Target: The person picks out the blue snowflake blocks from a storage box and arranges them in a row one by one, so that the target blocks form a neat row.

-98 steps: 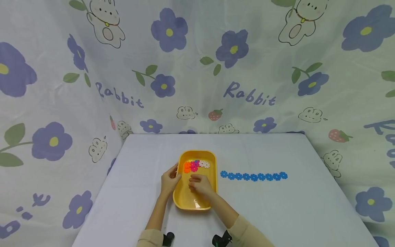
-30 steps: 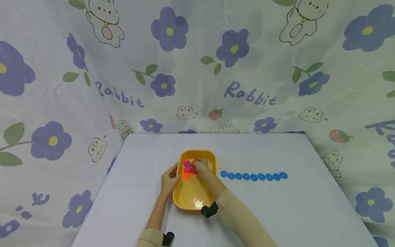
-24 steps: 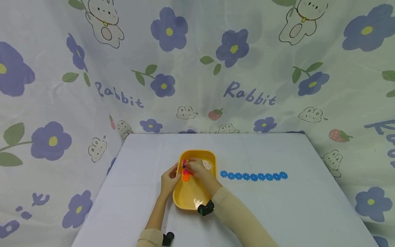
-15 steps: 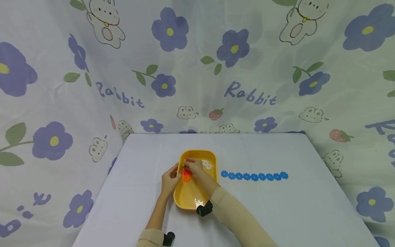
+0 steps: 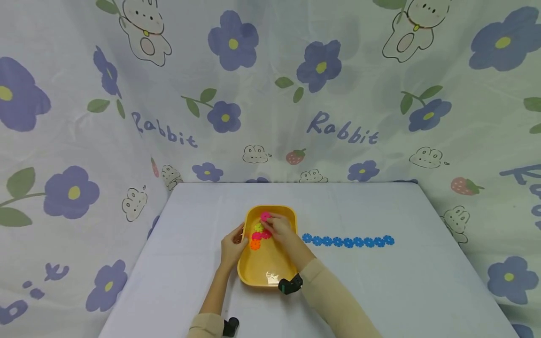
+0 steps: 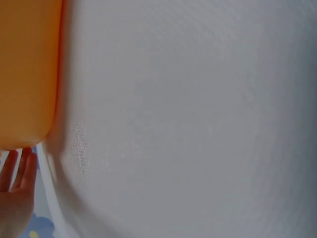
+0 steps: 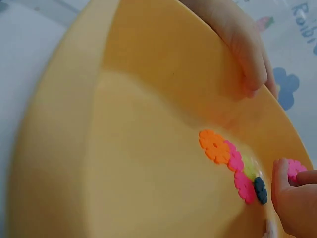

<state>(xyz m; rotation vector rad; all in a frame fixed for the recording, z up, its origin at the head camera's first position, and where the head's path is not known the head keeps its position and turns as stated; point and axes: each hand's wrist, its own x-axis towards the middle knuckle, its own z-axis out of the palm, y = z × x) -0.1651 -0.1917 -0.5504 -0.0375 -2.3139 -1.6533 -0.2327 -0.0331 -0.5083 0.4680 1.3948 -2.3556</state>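
Observation:
A yellow tray (image 5: 266, 274) stands on the table, and my left hand (image 5: 232, 246) holds its left wall, with the thumb over the rim and the fingers outside. Those fingers also show against the tray in the left wrist view. Over the far part of the tray, my right hand (image 5: 282, 230) pinches a pink flower-shaped plastic piece (image 5: 265, 216). Below it lie an orange flower piece (image 5: 255, 244), pink flower pieces (image 5: 256, 236) and a yellow-green flower piece (image 5: 258, 227). A dark blue flower piece (image 7: 260, 190) shows in the right wrist view. White pieces are mostly hidden by my right hand.
A row of several blue flower pieces (image 5: 348, 242) lies across the white table (image 5: 359, 286), right of the tray. Behind the table hangs a patterned curtain (image 5: 270, 117).
My right hand has moved from the tray's middle to its far part, shifted the coloured pieces and picked up a pink flower piece. A yellow-green piece now shows. My left hand stays put.

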